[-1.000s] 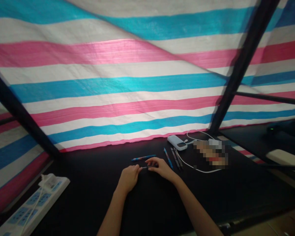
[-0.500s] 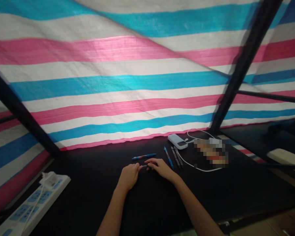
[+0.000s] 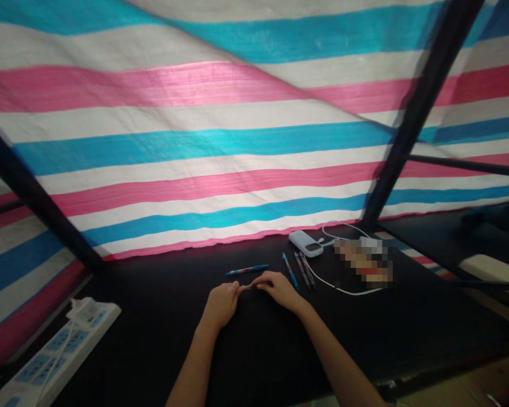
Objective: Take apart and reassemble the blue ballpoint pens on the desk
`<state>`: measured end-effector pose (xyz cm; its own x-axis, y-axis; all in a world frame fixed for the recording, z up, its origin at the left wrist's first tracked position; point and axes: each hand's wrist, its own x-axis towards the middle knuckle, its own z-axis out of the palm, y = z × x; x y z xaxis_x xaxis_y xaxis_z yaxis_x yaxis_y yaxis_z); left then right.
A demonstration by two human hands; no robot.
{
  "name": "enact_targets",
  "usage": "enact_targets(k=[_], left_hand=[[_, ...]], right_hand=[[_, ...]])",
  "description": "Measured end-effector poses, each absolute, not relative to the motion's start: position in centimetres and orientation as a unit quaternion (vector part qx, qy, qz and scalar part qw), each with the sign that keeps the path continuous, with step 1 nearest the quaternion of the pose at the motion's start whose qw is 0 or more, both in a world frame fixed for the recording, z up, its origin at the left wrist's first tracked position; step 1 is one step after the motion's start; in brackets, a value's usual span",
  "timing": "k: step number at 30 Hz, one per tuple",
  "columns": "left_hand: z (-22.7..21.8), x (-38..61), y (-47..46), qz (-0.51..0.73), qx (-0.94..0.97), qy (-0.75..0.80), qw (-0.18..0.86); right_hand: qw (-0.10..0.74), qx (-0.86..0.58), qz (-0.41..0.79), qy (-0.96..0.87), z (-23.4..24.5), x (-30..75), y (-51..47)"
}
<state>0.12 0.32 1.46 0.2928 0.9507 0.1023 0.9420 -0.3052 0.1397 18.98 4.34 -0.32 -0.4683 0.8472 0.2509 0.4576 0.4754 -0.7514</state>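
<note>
My left hand [image 3: 221, 302] and my right hand [image 3: 280, 292] meet over the black tabletop [image 3: 263, 350], fingertips pinched. Between them runs a short, thin, light-coloured piece [image 3: 246, 287], perhaps part of a pen; most of it is covered by my fingers. Both hands grip it, one at each end. Just beyond them lies a blue pen [image 3: 247, 269], nearly sideways. To the right of my right hand rest another blue pen [image 3: 290, 271] and two dark pens [image 3: 304, 271], side by side and pointing away from me.
A white power bank [image 3: 306, 243] with a white cable [image 3: 343, 291] sits at the back right, beside a pixelated item [image 3: 362, 261]. At the left is a white power strip [image 3: 91, 328] with a plug in it. Black posts [image 3: 411, 118] and a striped sheet [image 3: 220, 141] stand behind.
My right fingertips have shifted slightly along the thin piece, and its visible part looks lighter. The pens on the table have stayed put.
</note>
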Motion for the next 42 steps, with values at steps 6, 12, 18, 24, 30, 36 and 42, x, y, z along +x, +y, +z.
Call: enact_targets(k=[6, 12, 18, 24, 30, 36, 42], left_hand=[[1.3, -0.6, 0.6, 0.121, 0.765, 0.632, 0.009], [1.3, -0.9, 0.6, 0.153, 0.746, 0.648, 0.009], [1.4, -0.5, 0.4, 0.143, 0.775, 0.616, 0.015], [1.1, -0.1, 0.4, 0.121, 0.805, 0.580, 0.019], [0.8, 0.0, 0.5, 0.117, 0.808, 0.578, 0.019], [0.8, 0.0, 0.6, 0.113, 0.813, 0.571, 0.010], [0.7, -0.1, 0.5, 0.116, 0.813, 0.571, 0.012]], right_hand=[[0.331, -0.484, 0.223, -0.779, 0.4, 19.8, 4.6], [0.344, -0.500, 0.218, -0.764, 0.5, 20.0, 4.8], [0.333, -0.470, 0.227, -0.786, 0.5, 19.5, 4.6], [0.344, -0.391, 0.276, -0.808, 0.2, 18.6, 3.9], [0.384, -0.380, 0.357, -0.762, 0.0, 18.0, 3.7], [0.354, -0.408, 0.354, -0.764, -0.1, 18.4, 4.1], [0.375, -0.407, 0.334, -0.763, 0.1, 18.8, 4.3]])
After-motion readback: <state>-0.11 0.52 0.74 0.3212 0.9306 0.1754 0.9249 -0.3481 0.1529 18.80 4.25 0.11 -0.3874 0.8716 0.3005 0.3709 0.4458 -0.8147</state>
